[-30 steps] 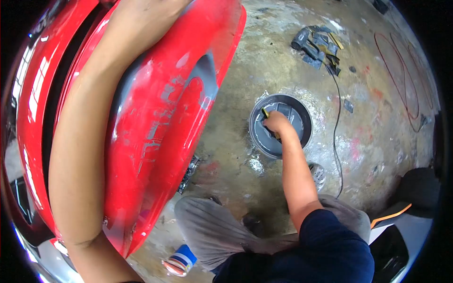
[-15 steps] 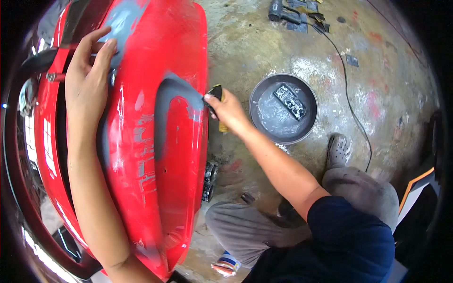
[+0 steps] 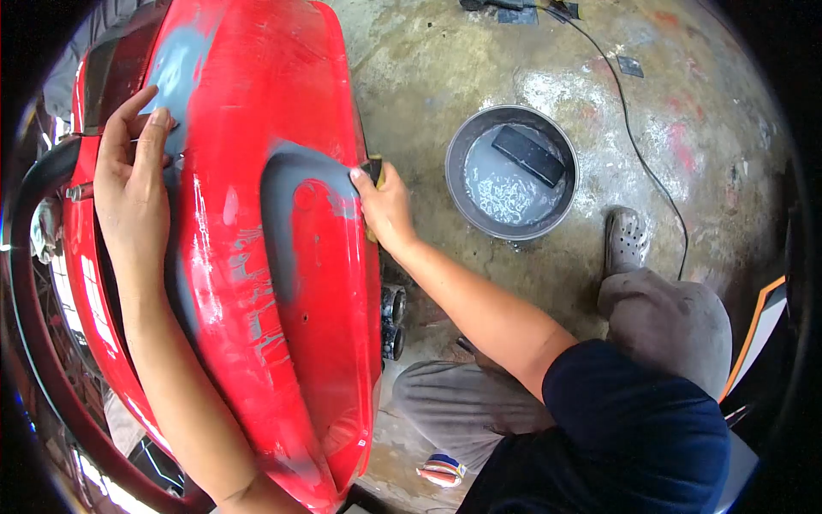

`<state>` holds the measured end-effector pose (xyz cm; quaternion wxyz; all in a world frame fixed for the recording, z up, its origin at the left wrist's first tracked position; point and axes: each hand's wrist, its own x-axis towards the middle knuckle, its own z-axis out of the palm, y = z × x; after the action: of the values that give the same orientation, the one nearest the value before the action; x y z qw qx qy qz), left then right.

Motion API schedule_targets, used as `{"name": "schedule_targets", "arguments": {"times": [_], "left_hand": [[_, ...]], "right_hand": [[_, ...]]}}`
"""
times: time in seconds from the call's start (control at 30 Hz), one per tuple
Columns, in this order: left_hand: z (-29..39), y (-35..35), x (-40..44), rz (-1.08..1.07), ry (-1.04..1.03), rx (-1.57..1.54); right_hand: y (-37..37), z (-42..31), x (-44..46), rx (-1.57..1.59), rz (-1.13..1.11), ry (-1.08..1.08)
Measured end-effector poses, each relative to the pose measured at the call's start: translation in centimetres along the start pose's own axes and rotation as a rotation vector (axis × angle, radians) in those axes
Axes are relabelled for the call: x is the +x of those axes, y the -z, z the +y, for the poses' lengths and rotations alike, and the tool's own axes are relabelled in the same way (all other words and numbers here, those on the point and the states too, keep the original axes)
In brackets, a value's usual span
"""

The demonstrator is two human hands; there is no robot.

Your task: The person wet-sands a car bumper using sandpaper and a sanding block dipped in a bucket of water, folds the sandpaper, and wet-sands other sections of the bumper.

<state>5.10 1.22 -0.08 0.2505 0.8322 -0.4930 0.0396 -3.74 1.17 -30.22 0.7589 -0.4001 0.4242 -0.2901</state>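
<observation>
A red car bumper [image 3: 321, 248] with grey bare or primed patches fills the left side. My left hand [image 3: 137, 171] rests over its upper left part, near a grey patch [image 3: 175, 68], fingers bent and apart with nothing visible in them. My right hand [image 3: 385, 207] is closed at the bumper's right edge, beside the grey curved recess. It pinches a dark, folded sheet with yellowish parts [image 3: 374, 171], which looks like sandpaper; the fingers partly cover it.
A round grey basin [image 3: 451, 171] of cloudy water stands on the wet, stained floor [image 3: 514, 283], a dark rectangular block [image 3: 527, 156] in it. A black cord [image 3: 634, 128] crosses the floor. My clog [image 3: 627, 240] is below the basin. Exhaust tips [image 3: 392, 321] sit under the bumper.
The whole view has shifted, with the bumper and both hands appearing further left. My right hand stays at the bumper edge with the sheet. The block in the basin looks darker, with less foam on it.
</observation>
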Motion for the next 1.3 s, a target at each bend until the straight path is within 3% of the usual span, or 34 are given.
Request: {"name": "schedule_targets", "arguments": {"times": [0.23,0.37,0.5,0.63,0.73,1.03,1.3], "left_hand": [[0.5,-0.3,-0.1,0.048,-0.02,0.026],[0.2,0.2,-0.1,0.012,-0.009,0.037],[0.5,-0.1,-0.2,0.039,-0.001,0.047],[-0.1,0.4,0.2,-0.017,-0.018,0.037],[0.0,-0.1,0.1,0.02,-0.015,0.012],[0.6,-0.2,0.0,0.038,-0.016,0.06],[0.5,-0.2,0.0,0.035,-0.018,0.058]], "right_hand": [[0.1,1.2,-0.3,-0.071,0.008,0.163],[0.6,2.3,-2.1,0.081,-0.095,0.021],[0.5,-0.8,1.5,-0.018,-0.013,0.157],[0.2,1.1,0.0,-0.009,-0.038,0.044],[0.6,-0.2,1.4,-0.107,-0.025,0.157],[1.0,-2.3,1.7,-0.239,0.031,0.181],[2.3,-1.0,4.4,-0.329,-0.14,0.317]]}}
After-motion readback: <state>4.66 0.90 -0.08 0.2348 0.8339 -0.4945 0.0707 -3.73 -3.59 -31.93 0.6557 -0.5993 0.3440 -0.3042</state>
